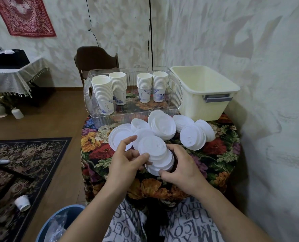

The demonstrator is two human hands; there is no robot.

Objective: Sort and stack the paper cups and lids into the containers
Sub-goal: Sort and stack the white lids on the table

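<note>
Cups already stacked in the clear bin; your left hand and right hand are both grasping a lid stack, loose lids left, cream bin empty.

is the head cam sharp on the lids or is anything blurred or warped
Head view: lid stack between both hands is sharp; soft, even light, faint shadows on the right wall; wide-angle bending at the edges; left-edge side table slightly smeared.

Loose white lids crowd the middle of the worktop, blocking a low pass toward the far edge. Clear bin at the far left corner, packed with cup stacks. Cream tub at the far right corner, open-topped. Bare cloth along the right and near edges.
</note>
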